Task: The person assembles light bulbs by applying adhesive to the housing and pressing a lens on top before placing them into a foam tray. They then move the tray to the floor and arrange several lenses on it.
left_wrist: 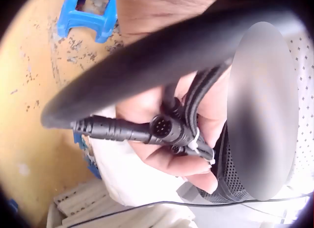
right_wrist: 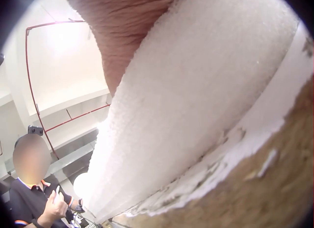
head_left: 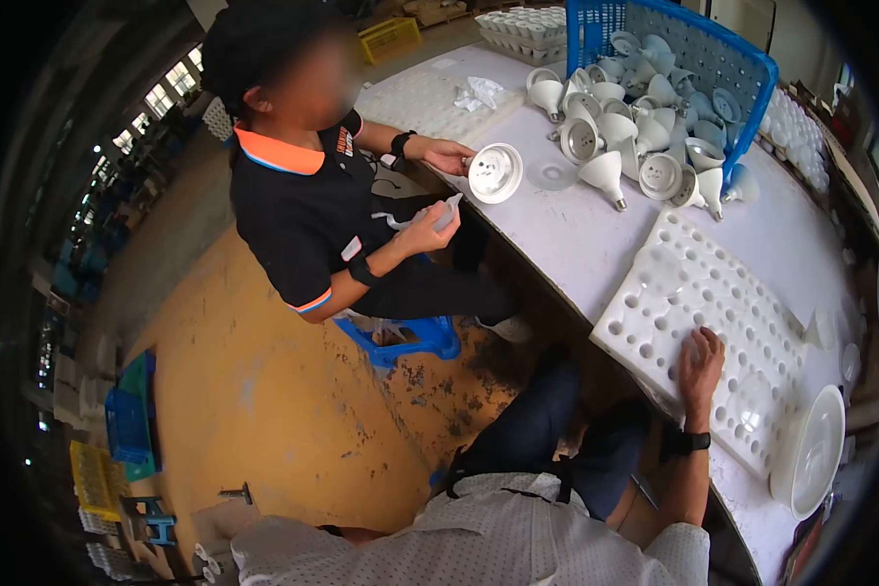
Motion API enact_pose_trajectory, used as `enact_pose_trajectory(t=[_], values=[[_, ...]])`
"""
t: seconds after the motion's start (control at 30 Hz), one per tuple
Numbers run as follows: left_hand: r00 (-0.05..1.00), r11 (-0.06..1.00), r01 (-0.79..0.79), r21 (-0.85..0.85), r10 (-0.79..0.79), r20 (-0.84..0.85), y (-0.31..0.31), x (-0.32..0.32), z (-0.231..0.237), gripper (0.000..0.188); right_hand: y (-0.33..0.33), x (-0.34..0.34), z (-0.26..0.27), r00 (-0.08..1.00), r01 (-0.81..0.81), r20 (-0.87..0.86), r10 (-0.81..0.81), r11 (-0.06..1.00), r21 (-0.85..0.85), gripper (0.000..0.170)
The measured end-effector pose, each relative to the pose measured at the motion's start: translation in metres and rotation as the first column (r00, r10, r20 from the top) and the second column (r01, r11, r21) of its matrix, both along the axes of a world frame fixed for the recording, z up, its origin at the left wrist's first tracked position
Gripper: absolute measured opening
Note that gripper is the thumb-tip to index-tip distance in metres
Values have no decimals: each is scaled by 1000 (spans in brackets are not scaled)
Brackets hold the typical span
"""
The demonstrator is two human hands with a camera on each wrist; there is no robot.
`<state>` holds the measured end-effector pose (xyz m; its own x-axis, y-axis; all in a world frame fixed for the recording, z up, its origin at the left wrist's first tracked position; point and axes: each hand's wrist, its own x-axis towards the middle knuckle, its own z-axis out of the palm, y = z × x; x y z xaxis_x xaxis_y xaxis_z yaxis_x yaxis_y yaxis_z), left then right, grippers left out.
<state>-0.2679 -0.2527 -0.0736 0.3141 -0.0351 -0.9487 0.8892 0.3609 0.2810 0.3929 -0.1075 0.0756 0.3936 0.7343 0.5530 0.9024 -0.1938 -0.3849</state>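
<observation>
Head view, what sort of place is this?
Probably a factory workshop: white bulb shells lie heaped beside a blue crate, and a foam tray dotted with round holes shares their table.

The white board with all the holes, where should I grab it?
Probably by its long near edge, from the side of the right hand: the board lies flat on the table, and that thick side faces the person.

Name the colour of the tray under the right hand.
The foam tray is white, clearest in the head view.
</observation>
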Motion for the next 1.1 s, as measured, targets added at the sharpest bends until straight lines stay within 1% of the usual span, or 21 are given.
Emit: enact_pose_trajectory(t=[0.1, 0.2, 0.33, 0.5, 0.6, 0.67, 0.7, 0.73, 0.8, 0.87, 0.93, 0.97, 1.0, 1.07, 1.1], values=[[999, 998, 32, -45, -32, -13, -19, -12, 5, 42, -4, 0, -1, 1000, 12, -12, -12, 1000, 0, 26], [996, 994, 90, -66, -91, -18, -9, -21, 5, 42, -1, 1, 1, 1000, 17, -21, -16, 1000, 7, 25], [992, 988, 119, -103, -123, -31, -15, -36, 10, 42, -1, 1, 2, 999, 7, -43, -7, 1000, -3, 27], [992, 986, 114, -123, -120, -41, -17, -45, 11, 42, -1, 5, 4, 999, 22, -47, -23, 999, -24, 30], [995, 986, 76, -146, -85, -55, -35, -52, 18, 42, 7, -1, 10, 996, 42, -73, -45, 998, -42, 34], [995, 987, 65, -149, -74, -60, -34, -53, 20, 42, 18, -4, 15, 974, -12, -223, 27, 997, 71, 36], [996, 987, 60, -149, -70, -62, -32, -53, 21, 42, 24, -6, 20, 965, -22, -261, 34, 999, 49, 37], [996, 988, 53, -146, -63, -63, -29, -53, 22, 42, 29, -10, 24, 965, -16, -260, 28, 999, 49, 37], [997, 991, 34, -130, -42, -57, -21, -49, 18, 42, 42, -12, 32, 981, -63, -183, 68, 997, 34, 37], [999, 994, 1, -112, -6, -47, -16, -41, 12, 42, 58, -10, 32, 979, -89, -179, 97, 995, 49, 38], [999, 995, -30, -94, 26, -39, -10, -35, 7, 42, 75, -19, 39, 926, -128, -356, 124, 992, 12, 38], [999, 996, -41, -85, 39, -35, -5, -33, 6, 42, 85, -23, 46, 955, -145, -260, 140, 989, 0, 39], [998, 995, -53, -81, 51, -33, -3, -33, 5, 43, 95, -26, 47, 956, -144, -257, 139, 990, 0, 39], [997, 994, -79, -73, 78, -26, 1, -30, 4, 43, 121, -29, 49, 938, -226, -269, 217, 974, -5, 38], [995, 993, -94, -73, 93, -22, -1, -28, 4, 43, 134, -32, 48, 922, -238, -318, 222, 971, -13, 38]])
